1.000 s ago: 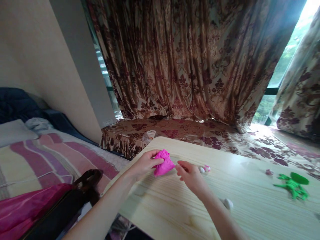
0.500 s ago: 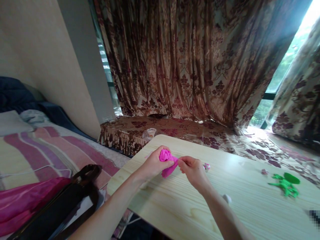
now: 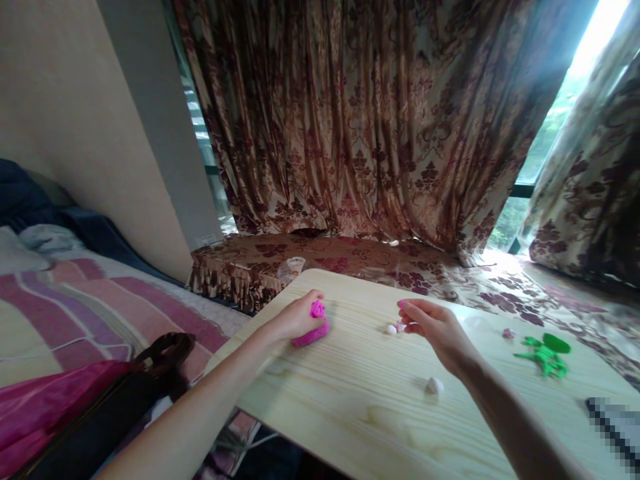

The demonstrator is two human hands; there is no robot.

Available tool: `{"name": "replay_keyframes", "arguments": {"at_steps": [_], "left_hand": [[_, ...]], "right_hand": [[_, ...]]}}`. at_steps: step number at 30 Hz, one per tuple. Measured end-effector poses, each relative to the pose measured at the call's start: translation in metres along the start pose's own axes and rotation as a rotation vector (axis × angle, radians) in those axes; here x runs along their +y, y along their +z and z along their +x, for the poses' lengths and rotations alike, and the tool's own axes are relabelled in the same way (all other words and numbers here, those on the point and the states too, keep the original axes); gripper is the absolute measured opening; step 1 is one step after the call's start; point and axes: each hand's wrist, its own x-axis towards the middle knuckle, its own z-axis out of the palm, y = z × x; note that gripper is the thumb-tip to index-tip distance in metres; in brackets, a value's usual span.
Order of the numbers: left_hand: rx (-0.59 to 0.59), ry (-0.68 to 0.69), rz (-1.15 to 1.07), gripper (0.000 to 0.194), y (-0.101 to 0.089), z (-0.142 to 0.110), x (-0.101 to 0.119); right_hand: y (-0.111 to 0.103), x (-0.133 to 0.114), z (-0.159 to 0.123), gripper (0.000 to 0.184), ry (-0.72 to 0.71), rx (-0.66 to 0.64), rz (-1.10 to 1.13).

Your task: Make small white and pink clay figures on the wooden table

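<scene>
My left hand [image 3: 303,317] is closed around a lump of bright pink modelling clay [image 3: 311,337], part of which bulges out above the thumb and part hangs below. Apart from it, to the right, my right hand [image 3: 433,323] hovers over the table with thumb and fingers pinched. A tiny pink bit of clay [image 3: 401,304] shows at those fingertips. Just under them lie a small white ball [image 3: 391,329] and a small pink-and-white piece [image 3: 401,327], partly behind the fingers. Nearer to me, a larger white ball [image 3: 435,385] rests on the wooden table [image 3: 350,400].
Green clay pieces [image 3: 545,357] and a small pinkish piece [image 3: 509,333] lie on the table's right side. A clear plastic cup [image 3: 291,267] stands on the cloth-covered ledge beyond. A dark bag [image 3: 100,417] and a striped bed [image 3: 130,300] are at left.
My right hand has come away from the pink clay and moved right, a small pink bit at its fingertips. My left hand still holds the lump. The white ball beside the pink-and-white piece is now uncovered.
</scene>
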Motion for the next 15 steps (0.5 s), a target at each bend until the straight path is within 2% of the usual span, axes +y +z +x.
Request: {"name": "replay_keyframes", "arguments": {"at_steps": [2,4,6,9,13,15], "left_hand": [[0.032,0.030,0.033,0.055,-0.002,0.010,0.004],[0.085,0.078,0.055,0.048,0.000,0.020,0.016],[0.116,0.140,0.052,0.036,0.011,0.031,0.037],[0.069,0.254,0.000,0.027,0.044,0.042,0.078],[-0.004,0.353,-0.131,0.024,0.098,0.045,0.129],[-0.083,0.294,-0.414,0.026,0.118,0.042,0.145]], "right_hand": [[-0.024,0.002,-0.001,0.031,-0.029,0.042,-0.088],[-0.047,0.007,-0.001,0.030,-0.047,0.087,-0.188],[-0.064,0.015,-0.002,0.030,-0.023,0.105,-0.210],[-0.078,0.025,-0.003,0.033,0.046,0.086,-0.116],[-0.082,0.033,-0.005,0.035,0.054,0.093,-0.016],[-0.081,0.036,-0.007,0.032,-0.012,0.124,0.011]]}}
